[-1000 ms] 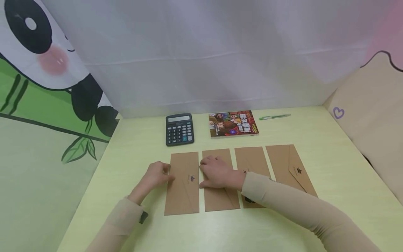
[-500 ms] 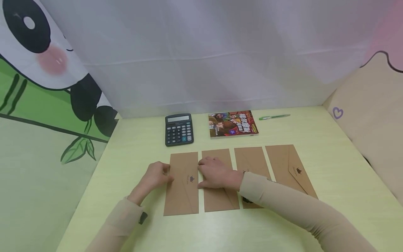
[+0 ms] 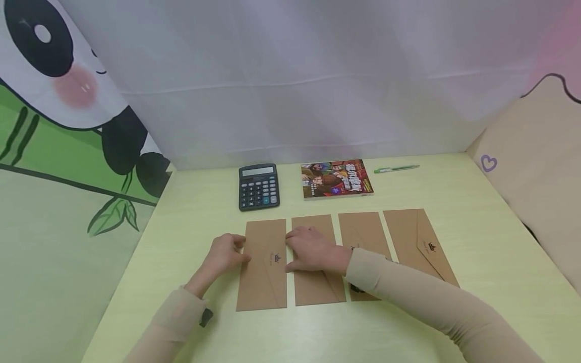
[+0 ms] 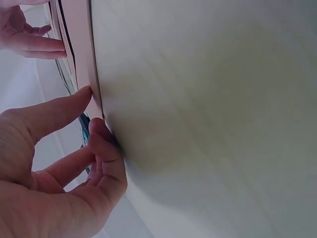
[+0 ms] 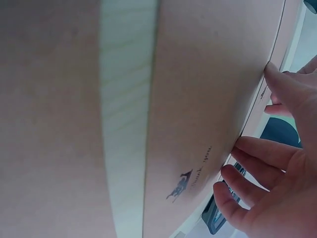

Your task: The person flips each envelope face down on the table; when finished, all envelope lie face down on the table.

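Hardly anything shifts since the earlier frame. On the table, the left hand touches the leftmost envelope; the right hand lies over the second envelope, printed "Thank you", both with thumb and fingers apart. Some sleeve partly hides the third envelope. Farther, I can't read the book.

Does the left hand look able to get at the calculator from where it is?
Probably yes: the left hand is at the leftmost envelope's left edge, and the calculator lies farther back, with only flat tabletop seen between them.
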`<state>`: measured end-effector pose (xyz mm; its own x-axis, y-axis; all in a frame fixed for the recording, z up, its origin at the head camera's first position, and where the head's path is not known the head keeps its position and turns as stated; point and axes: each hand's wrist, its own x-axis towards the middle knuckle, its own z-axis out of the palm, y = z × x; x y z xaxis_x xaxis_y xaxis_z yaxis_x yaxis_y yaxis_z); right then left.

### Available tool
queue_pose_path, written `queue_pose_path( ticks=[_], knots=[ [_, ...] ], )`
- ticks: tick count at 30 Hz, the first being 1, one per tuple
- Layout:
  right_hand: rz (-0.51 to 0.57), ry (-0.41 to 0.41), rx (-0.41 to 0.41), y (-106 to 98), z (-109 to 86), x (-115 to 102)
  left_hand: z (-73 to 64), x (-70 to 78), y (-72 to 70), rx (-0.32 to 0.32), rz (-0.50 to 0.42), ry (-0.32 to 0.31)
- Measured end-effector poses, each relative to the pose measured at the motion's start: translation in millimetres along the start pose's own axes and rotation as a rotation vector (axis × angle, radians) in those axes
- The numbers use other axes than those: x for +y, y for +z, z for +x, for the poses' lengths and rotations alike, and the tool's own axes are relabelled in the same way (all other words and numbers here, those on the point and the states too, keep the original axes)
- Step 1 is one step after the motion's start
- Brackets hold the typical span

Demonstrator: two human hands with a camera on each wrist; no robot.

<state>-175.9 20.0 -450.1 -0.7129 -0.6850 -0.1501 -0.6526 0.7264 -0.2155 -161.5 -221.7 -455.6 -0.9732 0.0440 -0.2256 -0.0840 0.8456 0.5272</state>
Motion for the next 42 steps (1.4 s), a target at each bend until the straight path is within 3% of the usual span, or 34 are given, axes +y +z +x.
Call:
queue_pose_path(
  ticks=[9, 31, 42],
  knots=[
    [0.022, 0.004, 0.001, 2, 0.7, 3, 1.1, 1.1, 2.7, 0.033, -0.068, -0.056],
    [0.015, -0.002, 0.010, 5, 2.2, 4, 4.3, -2.6, 0.3, 0.049, -0.191, -0.109],
    [0.010, -0.011, 0.032, 6, 3.2, 4, 1.5, -9.0, -8.1, 0.047, -0.320, -0.038]
  ],
)
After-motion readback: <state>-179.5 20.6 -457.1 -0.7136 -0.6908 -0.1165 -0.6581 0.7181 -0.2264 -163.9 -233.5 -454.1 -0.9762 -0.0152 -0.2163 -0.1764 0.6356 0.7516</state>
